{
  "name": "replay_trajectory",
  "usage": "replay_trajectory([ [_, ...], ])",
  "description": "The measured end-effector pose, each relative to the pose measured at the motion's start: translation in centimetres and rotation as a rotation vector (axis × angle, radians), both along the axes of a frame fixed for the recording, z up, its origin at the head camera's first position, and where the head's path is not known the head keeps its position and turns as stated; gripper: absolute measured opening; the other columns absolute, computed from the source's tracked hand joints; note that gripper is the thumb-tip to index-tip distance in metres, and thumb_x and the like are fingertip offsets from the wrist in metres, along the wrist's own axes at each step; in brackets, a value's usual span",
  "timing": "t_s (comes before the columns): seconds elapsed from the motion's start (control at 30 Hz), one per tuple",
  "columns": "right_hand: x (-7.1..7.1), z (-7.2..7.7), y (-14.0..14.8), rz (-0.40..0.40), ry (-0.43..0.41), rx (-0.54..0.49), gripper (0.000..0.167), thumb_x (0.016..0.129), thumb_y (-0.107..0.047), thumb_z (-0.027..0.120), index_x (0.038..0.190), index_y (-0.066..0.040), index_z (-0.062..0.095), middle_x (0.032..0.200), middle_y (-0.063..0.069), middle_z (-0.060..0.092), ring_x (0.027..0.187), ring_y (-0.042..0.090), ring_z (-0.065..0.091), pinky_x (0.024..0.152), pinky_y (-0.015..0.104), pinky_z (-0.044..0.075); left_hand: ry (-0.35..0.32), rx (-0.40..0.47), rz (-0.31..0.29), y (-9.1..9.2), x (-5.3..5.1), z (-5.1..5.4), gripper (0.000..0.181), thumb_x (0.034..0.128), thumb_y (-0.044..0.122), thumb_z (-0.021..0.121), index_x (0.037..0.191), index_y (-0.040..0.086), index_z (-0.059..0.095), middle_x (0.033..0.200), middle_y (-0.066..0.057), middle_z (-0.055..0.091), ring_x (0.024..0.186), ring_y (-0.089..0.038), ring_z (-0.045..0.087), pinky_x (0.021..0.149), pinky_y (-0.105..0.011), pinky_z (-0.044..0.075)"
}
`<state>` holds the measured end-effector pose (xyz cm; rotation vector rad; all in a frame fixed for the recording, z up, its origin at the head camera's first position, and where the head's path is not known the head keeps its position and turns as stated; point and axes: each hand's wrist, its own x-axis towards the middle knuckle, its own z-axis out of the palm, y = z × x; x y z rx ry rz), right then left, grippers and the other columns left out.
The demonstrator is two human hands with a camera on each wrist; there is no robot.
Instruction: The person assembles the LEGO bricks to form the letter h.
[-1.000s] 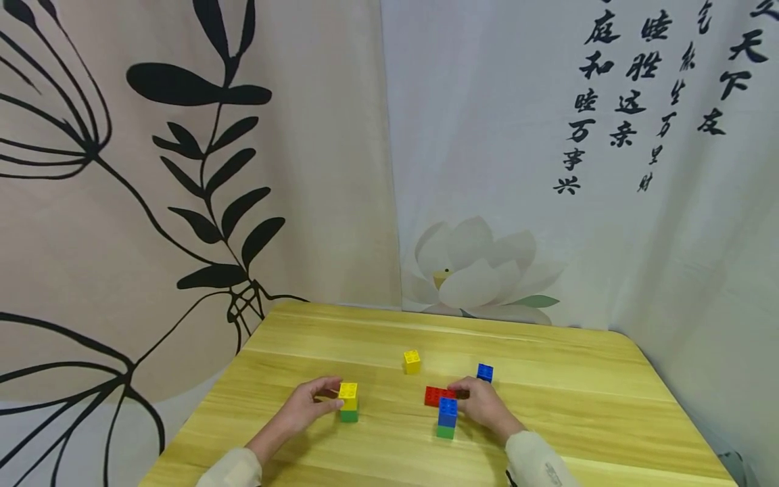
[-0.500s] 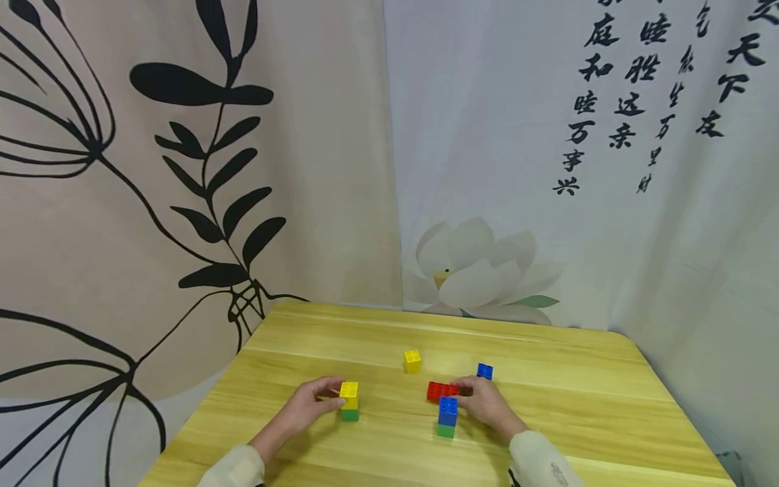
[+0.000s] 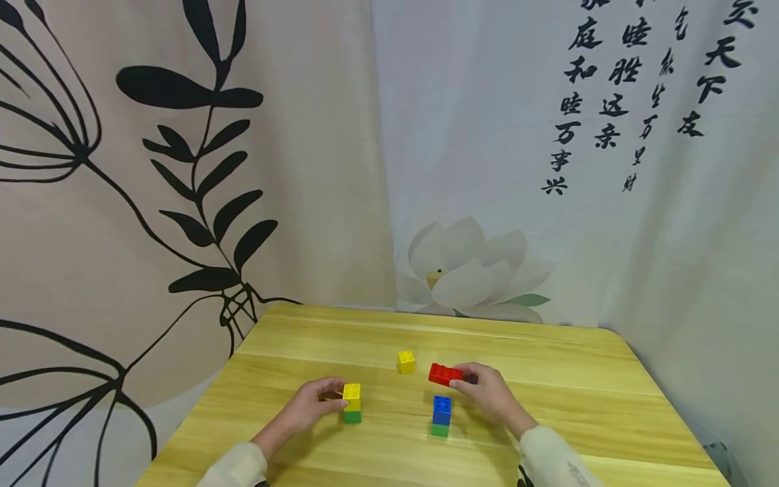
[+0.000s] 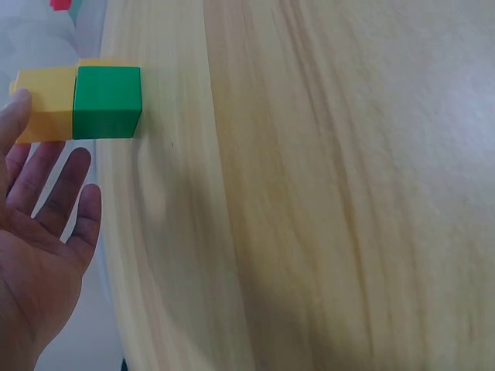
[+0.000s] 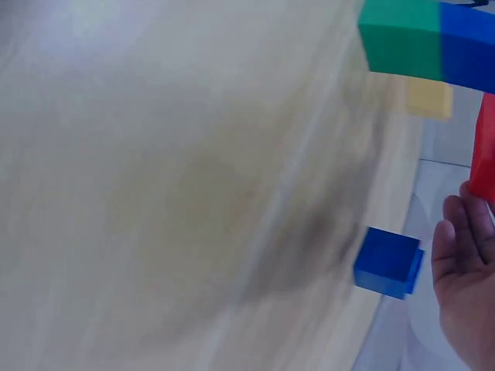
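On the left of the head view, my left hand [image 3: 310, 407] holds a yellow toy brick [image 3: 351, 397] between thumb and fingers. That brick sits on a green one [image 4: 108, 102], both upright on the table. My right hand [image 3: 491, 392] pinches the right end of a long red brick [image 3: 445, 374], raised above the tabletop. Just nearer than it stands a blue brick [image 3: 442, 408] stacked on a green brick [image 3: 440, 430], apart from both hands. A single blue brick [image 5: 387, 261] shows in the right wrist view; my right hand mostly hides it from the head camera.
A lone yellow brick [image 3: 406, 362] lies farther back, left of the red one. The wooden table [image 3: 523, 352] reaches to a printed curtain [image 3: 328, 169] behind it. The left and right stacks have bare tabletop between them.
My right hand has lifted the long red brick off the table and moved it back, away from the blue-green stack. The left hand stays at the yellow brick.
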<state>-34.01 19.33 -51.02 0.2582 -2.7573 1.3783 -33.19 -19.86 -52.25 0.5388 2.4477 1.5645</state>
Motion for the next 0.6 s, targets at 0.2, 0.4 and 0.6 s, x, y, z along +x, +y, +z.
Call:
replay_trajectory([
  [0.2, 0.5, 2.1, 0.6, -0.047, 0.026, -0.011, 0.038, 0.087, -0.024, 0.078, 0.119, -0.005, 0.070, 0.098, 0.001, 0.069, 0.081, 0.017, 0.059, 0.068, 0.030, 0.052, -0.003, -0.022, -0.019, 1.1, 0.0, 0.4, 0.044, 0.0940, 0.029, 0.070, 0.130, 0.005, 0.060, 0.120, -0.006, 0.065, 0.110, -0.027, 0.060, 0.093, -0.045, 0.050],
  [0.4, 0.9, 3.1, 1.1, -0.067, 0.041, -0.031, 0.035, 0.088, -0.027, 0.077, 0.117, -0.007, 0.072, 0.095, 0.000, 0.069, 0.082, 0.017, 0.059, 0.066, 0.030, 0.051, 0.009, -0.005, -0.065, 2.3, 0.1, 0.5, 0.042, 0.0942, 0.027, 0.070, 0.128, 0.004, 0.061, 0.117, -0.006, 0.066, 0.107, -0.026, 0.061, 0.089, -0.039, 0.052],
  [0.6, 1.9, 3.6, 0.8, -0.076, 0.031, -0.066, 0.035, 0.089, -0.027, 0.076, 0.117, -0.006, 0.071, 0.092, 0.000, 0.068, 0.081, 0.017, 0.058, 0.066, 0.030, 0.050, 0.010, 0.007, -0.097, 3.9, -0.1, 0.1, 0.039, 0.0939, 0.025, 0.070, 0.127, 0.006, 0.062, 0.115, -0.005, 0.066, 0.106, -0.025, 0.062, 0.087, -0.036, 0.054],
])
